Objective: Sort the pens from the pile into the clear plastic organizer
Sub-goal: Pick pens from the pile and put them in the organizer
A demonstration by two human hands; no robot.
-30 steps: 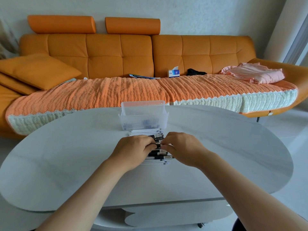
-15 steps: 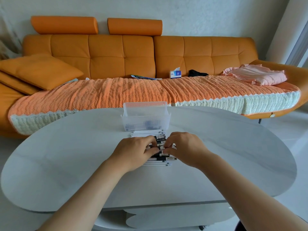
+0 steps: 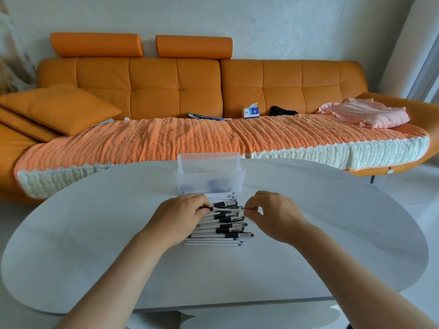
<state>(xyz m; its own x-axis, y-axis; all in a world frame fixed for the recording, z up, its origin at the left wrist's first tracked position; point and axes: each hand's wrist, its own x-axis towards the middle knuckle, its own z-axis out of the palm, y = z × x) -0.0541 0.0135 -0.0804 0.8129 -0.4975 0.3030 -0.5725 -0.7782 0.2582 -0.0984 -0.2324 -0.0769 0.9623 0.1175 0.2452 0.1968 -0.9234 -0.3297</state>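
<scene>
Fingers [image 3: 201, 211] of left hand [image 3: 180, 217] and right hand [image 3: 273, 214] pinching opposite ends of a white pen [image 3: 225, 210], over the pen pile [image 3: 221, 233], clear organizer [image 3: 209, 179] just behind, on the tabletop [image 3: 95, 233]

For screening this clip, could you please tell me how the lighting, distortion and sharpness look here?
Head view: soft even daylight, faint shadows; wide-angle lens bows the table and sofa; pen pile sharp, pens inside the clear organizer blurred by its ribbed wall.
</scene>
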